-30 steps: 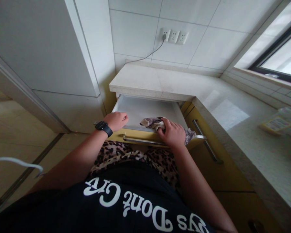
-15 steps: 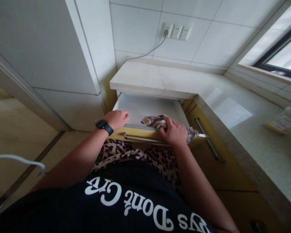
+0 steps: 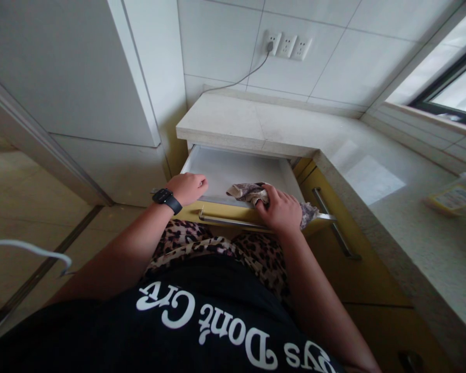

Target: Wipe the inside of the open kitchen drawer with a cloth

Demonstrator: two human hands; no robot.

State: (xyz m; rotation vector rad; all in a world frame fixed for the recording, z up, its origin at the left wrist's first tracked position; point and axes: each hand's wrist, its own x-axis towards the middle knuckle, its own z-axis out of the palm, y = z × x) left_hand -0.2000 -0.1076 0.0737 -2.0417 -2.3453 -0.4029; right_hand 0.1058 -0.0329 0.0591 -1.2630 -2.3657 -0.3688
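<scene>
The right hand (image 3: 281, 210) has its fingers clamped on a bunched, patterned cloth (image 3: 243, 191), which lies along the top edge of the pulled-out drawer (image 3: 236, 168), above the bar handle (image 3: 233, 223); this overhand hold presumably keeps the loose folds gathered against that edge. The left hand (image 3: 188, 187) is at the drawer's left front corner, its fingers curled together with nothing visible in them, perhaps to steady the drawer; whether it touches the side cannot be told. A black smartwatch (image 3: 166, 200) circles that wrist. Upside down across the black T-shirt (image 3: 202, 311), white lettering reads "ys Dont Cry", its start cut off. On the desk (image 3: 225, 116), toward the right, a package (image 3: 452, 199) bears a label too blurred to read.
</scene>
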